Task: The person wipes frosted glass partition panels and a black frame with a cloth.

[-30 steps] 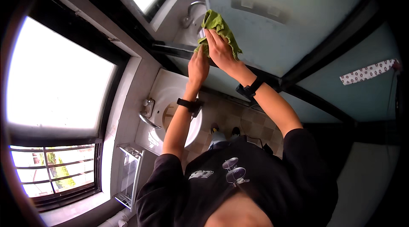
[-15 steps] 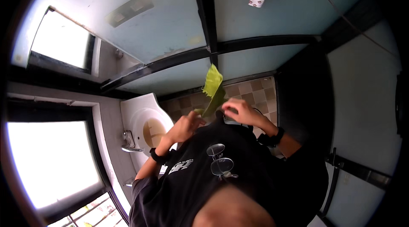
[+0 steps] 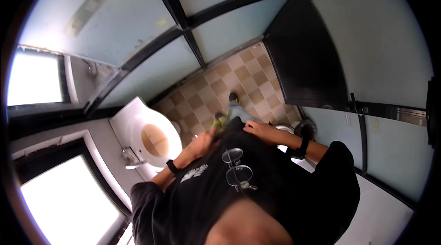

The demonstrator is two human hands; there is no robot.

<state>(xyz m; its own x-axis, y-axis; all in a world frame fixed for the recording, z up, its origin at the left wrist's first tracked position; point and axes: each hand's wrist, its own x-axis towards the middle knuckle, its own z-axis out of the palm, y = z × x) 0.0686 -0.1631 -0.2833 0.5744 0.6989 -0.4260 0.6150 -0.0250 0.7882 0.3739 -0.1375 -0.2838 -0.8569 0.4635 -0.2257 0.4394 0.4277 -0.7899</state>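
Low in front of me, my left hand [image 3: 202, 143] is closed on a yellow-green cloth [image 3: 221, 122]. The cloth hangs past the fingers and is blurred. Against the front hem of the black T-shirt [image 3: 275, 185] that I wear, my right hand [image 3: 258, 131] has its fingers curled in. What those fingers grip, if anything, is hidden. Eyeglasses [image 3: 238, 175] hang from the shirt's neck. Below the hands show a light grey-blue trouser leg [image 3: 240, 112] and a dark shoe [image 3: 234, 97].
To the left, a white washbasin [image 3: 167, 132] with a metal tap [image 3: 133, 157] stands by a bright window [image 3: 69, 203]. Frosted panels in black frames [image 3: 183, 24] line the far side. A black door panel [image 3: 308, 56] is at the right, above a tiled floor [image 3: 211, 91].
The cloth has dropped from its raised position and now hangs low by my left hand. My right hand has come away from it to the shirt hem. My view has turned, showing more floor.
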